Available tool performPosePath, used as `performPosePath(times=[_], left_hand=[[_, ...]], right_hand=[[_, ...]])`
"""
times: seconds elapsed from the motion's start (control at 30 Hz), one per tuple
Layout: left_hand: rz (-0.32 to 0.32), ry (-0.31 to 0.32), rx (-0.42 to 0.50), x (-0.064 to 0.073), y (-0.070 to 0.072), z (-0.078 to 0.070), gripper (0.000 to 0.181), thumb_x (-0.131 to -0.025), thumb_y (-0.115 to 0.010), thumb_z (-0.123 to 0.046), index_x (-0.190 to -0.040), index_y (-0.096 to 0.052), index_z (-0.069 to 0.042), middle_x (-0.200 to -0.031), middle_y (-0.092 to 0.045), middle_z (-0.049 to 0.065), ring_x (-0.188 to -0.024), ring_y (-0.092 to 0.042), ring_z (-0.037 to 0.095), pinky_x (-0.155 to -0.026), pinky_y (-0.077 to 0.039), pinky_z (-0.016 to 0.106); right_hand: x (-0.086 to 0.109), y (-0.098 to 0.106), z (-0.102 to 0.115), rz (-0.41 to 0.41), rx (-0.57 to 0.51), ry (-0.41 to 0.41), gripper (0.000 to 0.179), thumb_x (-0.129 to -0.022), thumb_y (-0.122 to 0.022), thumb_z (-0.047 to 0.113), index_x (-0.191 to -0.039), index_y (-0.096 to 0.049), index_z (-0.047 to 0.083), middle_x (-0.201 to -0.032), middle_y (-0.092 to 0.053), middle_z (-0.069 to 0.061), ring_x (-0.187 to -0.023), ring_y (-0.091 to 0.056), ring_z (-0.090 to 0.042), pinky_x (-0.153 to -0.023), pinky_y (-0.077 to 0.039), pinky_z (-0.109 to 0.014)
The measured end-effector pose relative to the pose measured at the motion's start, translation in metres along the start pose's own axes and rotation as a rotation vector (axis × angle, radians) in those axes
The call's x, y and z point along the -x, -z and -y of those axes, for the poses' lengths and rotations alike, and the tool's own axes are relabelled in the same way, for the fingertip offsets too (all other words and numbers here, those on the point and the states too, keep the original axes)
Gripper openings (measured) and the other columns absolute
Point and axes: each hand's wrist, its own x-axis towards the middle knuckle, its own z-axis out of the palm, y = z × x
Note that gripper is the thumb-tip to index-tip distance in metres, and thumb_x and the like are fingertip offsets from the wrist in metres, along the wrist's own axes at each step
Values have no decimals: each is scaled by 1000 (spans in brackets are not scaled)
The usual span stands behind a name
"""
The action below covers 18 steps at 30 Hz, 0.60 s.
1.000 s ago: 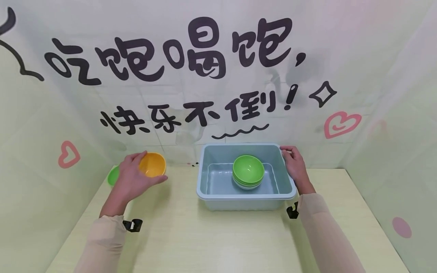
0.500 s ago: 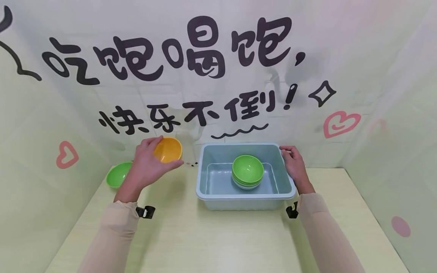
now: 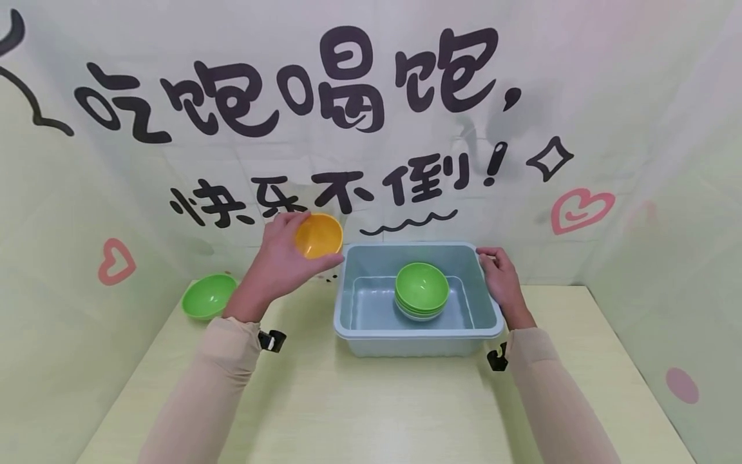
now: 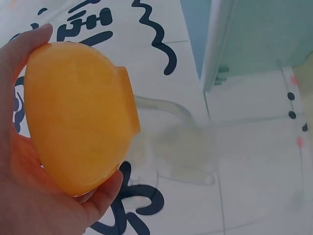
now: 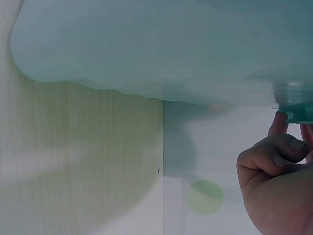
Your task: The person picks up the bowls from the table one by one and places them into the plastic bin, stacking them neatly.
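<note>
An orange bowl point(image 3: 320, 236) is gripped at its rim by my left hand point(image 3: 282, 258), raised above the table just left of the basin. In the left wrist view the orange bowl point(image 4: 78, 117) lies between thumb and fingers, its outer wall and foot facing the camera. My right hand point(image 3: 500, 277) holds the right rim of the blue-grey plastic basin point(image 3: 417, 334). From below, the right wrist view shows the curled fingers of my right hand point(image 5: 276, 171) at the edge of the basin point(image 5: 146, 49). Inside the basin stands a stack of bowls, a green bowl point(image 3: 422, 287) on top.
Behind my left wrist, a green bowl point(image 3: 209, 297) sits at the table's left back corner. The pale wooden table point(image 3: 371, 406) meets a printed white backdrop point(image 3: 278, 148) right behind the basin, with further cloth walls on both sides.
My left hand has carried the orange bowl right and upward, from near the left corner towards the basin. More of the left green bowl shows now. My right hand and the basin stay put.
</note>
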Motion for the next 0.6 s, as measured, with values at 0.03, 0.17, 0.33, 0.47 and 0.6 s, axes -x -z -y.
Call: performPosePath(times=[0.03,0.17,0.33,0.47,0.6], left_hand=[[1,-8,4,-1,-2,-2,111,-71,-79,-71,-157,-38,-13,-156,-35,13,-138,-37,34,-104,-48,58],[1,-51,-1,-7,-7,-12,112,-69,-81,-71,-156,-40,-14,-155,-36,11,-137,-38,32,-105,-46,56],[10,-97,-28,-14,-12,-26,110,-70,-81,-68,-157,-40,-16,-154,-38,10,-135,-39,30,-103,-48,53],[23,-128,-61,-19,-13,-39,109,-70,-79,-70,-157,-40,-17,-156,-37,8,-139,-38,28,-106,-48,54],[40,-150,-65,-25,-18,-52,109,-68,-80,-71,-155,-42,-18,-157,-37,6,-140,-38,27,-109,-47,53]], right_hand=[[0,0,0,-4,3,2,49,-109,-36,45,-143,-49,12,-131,-56,-18,-106,-54,-26,-83,-46,-30],[0,0,-1,-3,-7,-4,49,-109,-36,45,-143,-48,12,-133,-56,-18,-107,-54,-25,-84,-46,-30],[1,1,-2,2,-18,-14,49,-109,-36,45,-143,-48,13,-135,-56,-17,-109,-54,-26,-84,-46,-30],[0,2,-2,9,-30,-8,49,-109,-37,46,-143,-48,13,-134,-55,-17,-108,-54,-27,-84,-48,-30],[0,2,-2,8,-36,-6,48,-109,-37,46,-143,-48,13,-133,-56,-17,-107,-55,-26,-83,-49,-29]])
